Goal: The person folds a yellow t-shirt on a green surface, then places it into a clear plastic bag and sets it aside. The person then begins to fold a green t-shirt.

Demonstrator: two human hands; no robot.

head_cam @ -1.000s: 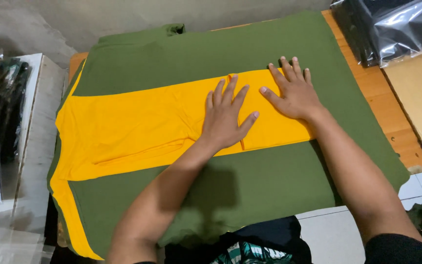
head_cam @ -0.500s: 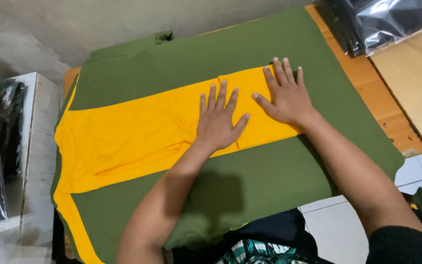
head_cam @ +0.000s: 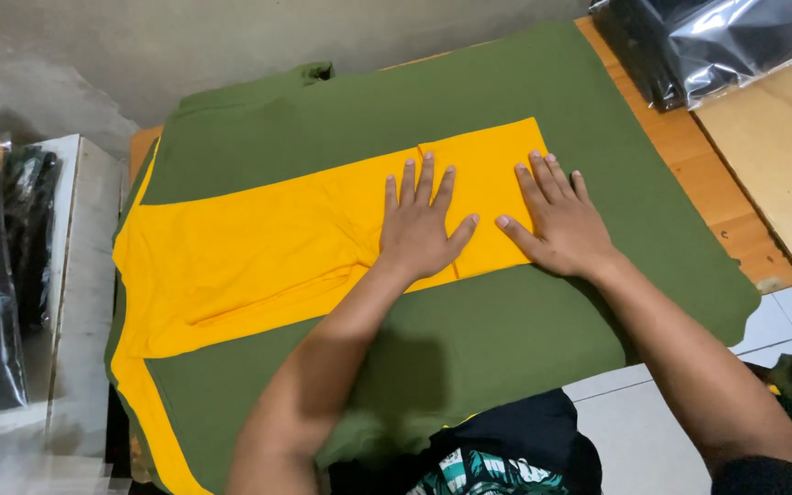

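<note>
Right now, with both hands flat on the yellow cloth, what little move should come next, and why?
Probably slide the right hand outward over the end of the yellow cloth. It lies half on that end, half on the green cloth, while the left hand presses flat beside a crease, pinning the cloth so the sweep can smooth it.

Your yellow shirt [head_cam: 268,238] lies flat, folded into a long band (a sleeve tucked in at the middle), across the olive cloth [head_cam: 469,101], both your palms pressing its right end.

Yellow shirt [head_cam: 258,243] & green cloth [head_cam: 506,339]: matt, soft knit. Table [head_cam: 708,197]: bare wood. Bags [head_cam: 717,41]: glossy clear plastic.
</note>
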